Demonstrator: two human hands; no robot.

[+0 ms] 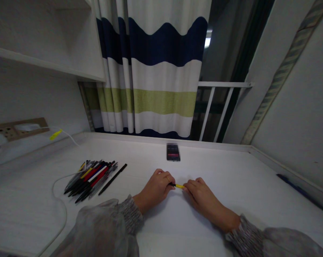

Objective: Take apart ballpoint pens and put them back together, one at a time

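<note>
A yellow and black pen (179, 186) is held between my two hands, low over the white desk. My left hand (158, 185), with a ring on one finger, is closed on the pen's black end. At the yellow end, my right hand (200, 194) pinches with its fingers together. Both ends of the pen are hidden inside the fingers. Left of my hands lies a pile of pens (93, 178) in black, red, yellow and clear plastic. One black pen (113, 179) rests apart along the pile's right side.
A phone (173, 152) lies on the desk (220, 167) beyond my hands. A white cable (66, 210) runs down the left side from a power socket (16, 128). Along the right edge lies a long dark pen-like stick (302, 192). A striped curtain (163, 76) hangs behind.
</note>
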